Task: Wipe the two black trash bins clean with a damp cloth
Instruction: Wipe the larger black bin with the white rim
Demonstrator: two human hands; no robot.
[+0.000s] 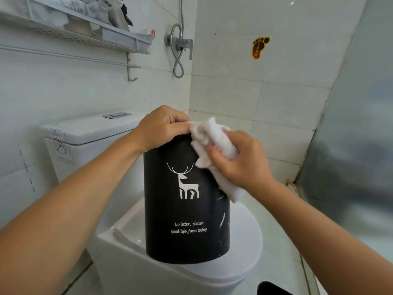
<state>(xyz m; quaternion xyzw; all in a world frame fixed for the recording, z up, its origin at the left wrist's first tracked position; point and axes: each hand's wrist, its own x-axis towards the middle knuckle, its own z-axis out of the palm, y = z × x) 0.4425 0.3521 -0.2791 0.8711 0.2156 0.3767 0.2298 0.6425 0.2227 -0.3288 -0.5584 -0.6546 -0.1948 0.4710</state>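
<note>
Cloth (214, 145) in right hand (240, 162), seemingly against bin (187, 209).

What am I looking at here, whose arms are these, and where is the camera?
There is no machine: a person wears one camera on the head, looking down at their own hands in a bathroom. A black bin with a white deer on it stands on the closed toilet lid. The left hand grips the bin's top edge. The right hand holds a white cloth against the bin's upper side. Another dark object peeks in at the bottom edge; I cannot tell what it is.
</note>
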